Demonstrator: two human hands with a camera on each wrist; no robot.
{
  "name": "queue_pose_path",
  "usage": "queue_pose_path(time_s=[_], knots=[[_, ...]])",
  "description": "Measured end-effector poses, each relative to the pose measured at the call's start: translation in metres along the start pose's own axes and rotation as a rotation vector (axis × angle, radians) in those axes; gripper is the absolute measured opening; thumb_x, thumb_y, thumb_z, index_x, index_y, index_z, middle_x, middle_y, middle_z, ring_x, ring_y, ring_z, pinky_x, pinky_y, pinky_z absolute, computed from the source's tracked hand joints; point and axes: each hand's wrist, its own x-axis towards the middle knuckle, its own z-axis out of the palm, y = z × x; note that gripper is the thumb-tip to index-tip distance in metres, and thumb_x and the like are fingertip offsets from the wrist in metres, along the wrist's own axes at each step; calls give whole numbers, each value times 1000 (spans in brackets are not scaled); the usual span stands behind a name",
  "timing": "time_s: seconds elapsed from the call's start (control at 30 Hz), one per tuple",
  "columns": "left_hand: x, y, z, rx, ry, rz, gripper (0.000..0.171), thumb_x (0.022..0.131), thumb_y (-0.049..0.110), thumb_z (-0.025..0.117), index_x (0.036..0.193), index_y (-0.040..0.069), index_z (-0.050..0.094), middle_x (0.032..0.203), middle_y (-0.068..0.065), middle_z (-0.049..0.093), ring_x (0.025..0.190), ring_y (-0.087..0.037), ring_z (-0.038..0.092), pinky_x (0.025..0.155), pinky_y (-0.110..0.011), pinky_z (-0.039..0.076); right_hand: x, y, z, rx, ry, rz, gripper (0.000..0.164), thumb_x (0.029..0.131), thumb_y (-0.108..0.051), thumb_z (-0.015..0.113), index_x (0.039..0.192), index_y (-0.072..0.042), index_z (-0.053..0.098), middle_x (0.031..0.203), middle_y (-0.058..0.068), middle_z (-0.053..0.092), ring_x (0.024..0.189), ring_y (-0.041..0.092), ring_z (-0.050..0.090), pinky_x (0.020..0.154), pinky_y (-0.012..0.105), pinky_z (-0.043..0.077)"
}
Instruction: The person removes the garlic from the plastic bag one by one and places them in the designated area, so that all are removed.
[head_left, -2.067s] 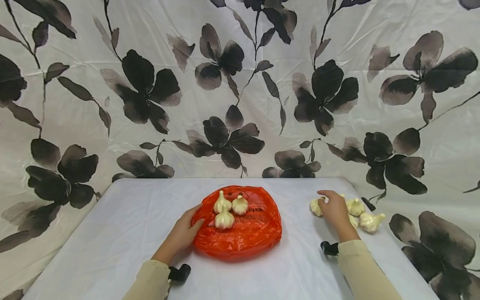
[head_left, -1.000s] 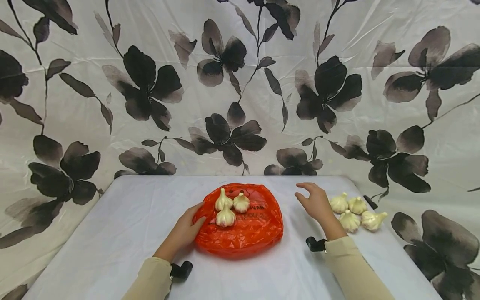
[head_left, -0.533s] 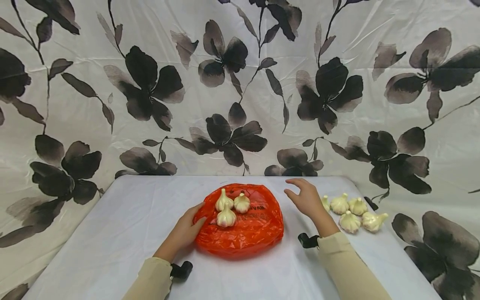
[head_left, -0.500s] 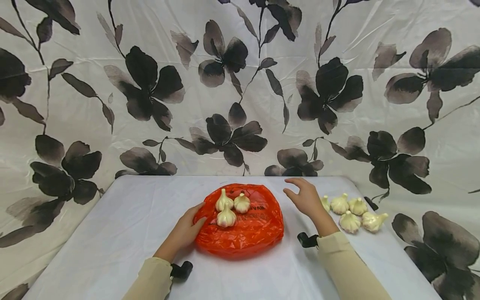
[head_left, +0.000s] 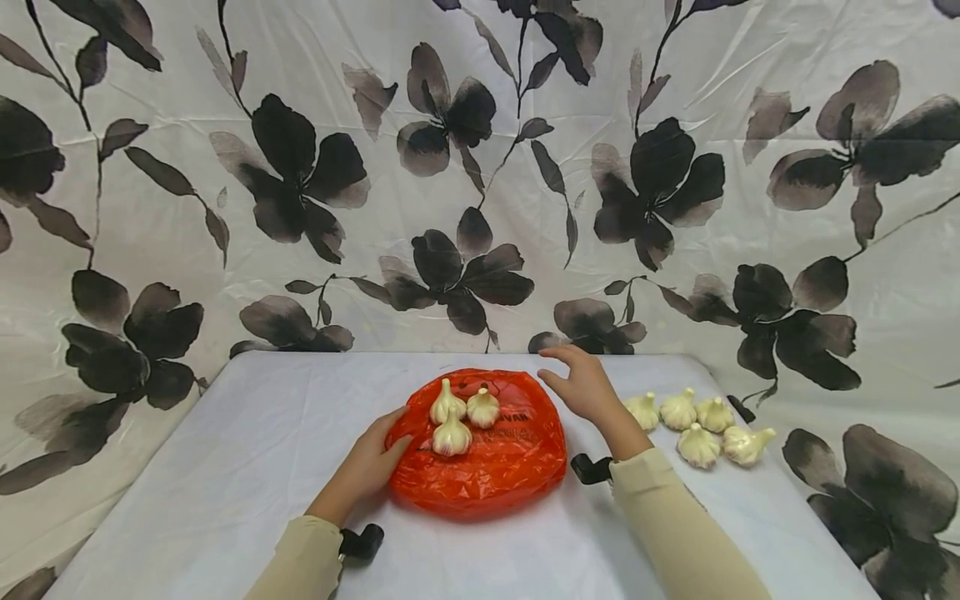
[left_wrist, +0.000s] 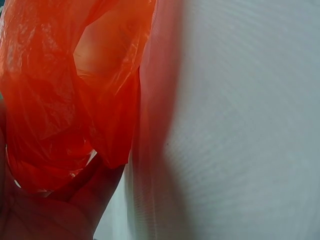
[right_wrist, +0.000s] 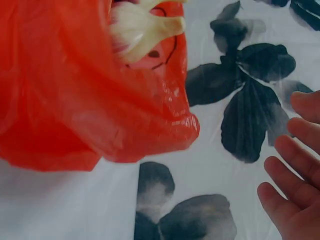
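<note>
A crinkled red plastic bag (head_left: 487, 475) with dark print lies in the middle of the table, and three garlic bulbs (head_left: 452, 435) sit on its top towards the left. My left hand (head_left: 367, 458) grips the bag's left side, thumb on top; in the left wrist view the fingers (left_wrist: 95, 192) pass behind the red plastic. Beyond the bag's far right edge, my right hand (head_left: 583, 385) hovers with fingers spread and nothing in them. The right wrist view shows those fingers (right_wrist: 295, 155) apart from the bag, with a garlic bulb (right_wrist: 140, 30) on the plastic.
Several more garlic bulbs (head_left: 699, 446) stand in a group on the table's right side, beside my right forearm. The table has a white cover (head_left: 247, 467). Behind its far edge hangs a white curtain with dark flowers (head_left: 450, 275).
My right hand has moved left from the garlic group on the right to beside the bag's far right edge, uncovering the leftmost bulb there. The left hand has stayed at the bag.
</note>
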Motion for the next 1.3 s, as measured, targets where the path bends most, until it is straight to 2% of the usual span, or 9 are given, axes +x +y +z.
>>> queue_pose_path(time_s=[0.2, 0.47, 0.67, 1.03, 1.3], knots=[[-1, -1, -1, 2, 0, 3, 59, 99, 25, 54, 151, 12, 31, 152, -18, 37, 139, -40, 36, 111, -58, 34, 8, -11, 10, 4, -54, 9, 40, 91, -26, 67, 128, -14, 63, 136, 11, 58, 131, 32, 50, 107, 55, 41], [0, -3, 0, -5, -8, -10, 59, 99, 26, 54, 152, 14, 31, 152, -17, 37, 140, -40, 36, 111, -58, 35, 18, -18, 26, 20, -111, -6, 40, 90, -26, 69, 128, -15, 63, 134, 8, 60, 119, 34, 58, 100, 50, 50], [2, -3, 0, -15, -15, -33, 60, 99, 28, 54, 152, 16, 30, 153, -16, 36, 140, -39, 36, 110, -58, 36, 24, -21, 36, 60, -144, 6, 40, 90, -23, 69, 128, -15, 64, 132, 8, 62, 120, 35, 58, 101, 50, 49], [1, -3, 0, -2, -11, -13, 59, 98, 26, 54, 151, 14, 32, 152, -17, 37, 140, -40, 36, 111, -58, 35, 31, -23, 54, 132, -207, 48, 39, 89, -18, 69, 127, -11, 64, 127, 9, 65, 120, 30, 59, 101, 47, 49], [2, -3, 1, 3, -4, -29, 60, 98, 28, 55, 152, 15, 31, 153, -16, 36, 140, -39, 37, 109, -57, 37, 38, -27, 66, 104, -257, 43, 35, 89, -19, 69, 122, -9, 67, 122, 8, 68, 118, 26, 61, 103, 44, 48]])
